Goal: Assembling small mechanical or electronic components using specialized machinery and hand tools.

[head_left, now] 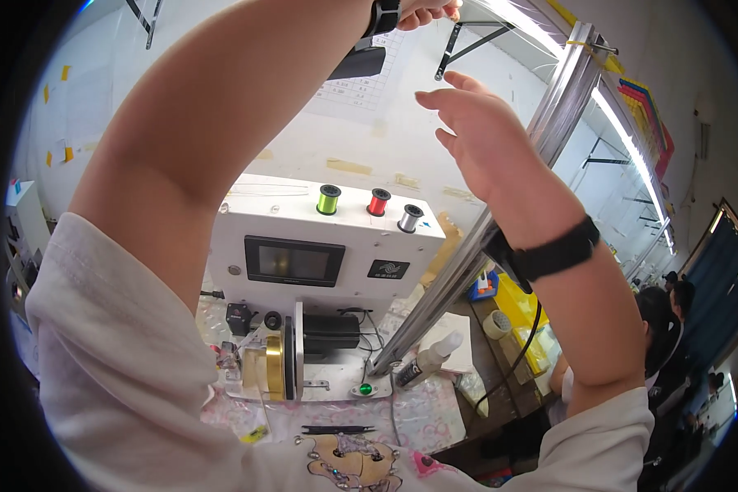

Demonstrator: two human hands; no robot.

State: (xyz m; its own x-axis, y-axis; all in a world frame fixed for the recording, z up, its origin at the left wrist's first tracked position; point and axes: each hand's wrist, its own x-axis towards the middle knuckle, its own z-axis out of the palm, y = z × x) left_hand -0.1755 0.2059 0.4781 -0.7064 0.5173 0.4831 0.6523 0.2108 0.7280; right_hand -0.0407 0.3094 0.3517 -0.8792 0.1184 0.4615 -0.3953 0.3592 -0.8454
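Both my arms are raised in front of a white machine [303, 221] with a small screen [293, 261]. My left hand [422, 16] is at the top edge, partly cut off. Its visible fingers are curled together, near a black wall bracket [449, 51]; what they hold, if anything, I cannot make out. Lower and to the right, my right hand [480, 123] is open, fingers apart, with nothing visible in it. Green [328, 200], red [378, 202] and silver [411, 218] spools stand on top of the machine. A gold-coloured wheel [275, 367] sits at its front.
A metal post [435, 328] rises on a slant beside the machine, under a bright lamp strip [521, 25]. A spray bottle [429, 361], black tweezers [337, 430], a tape roll [497, 325] and a yellow tray [521, 312] lie below. Other people [660, 316] are at the right.
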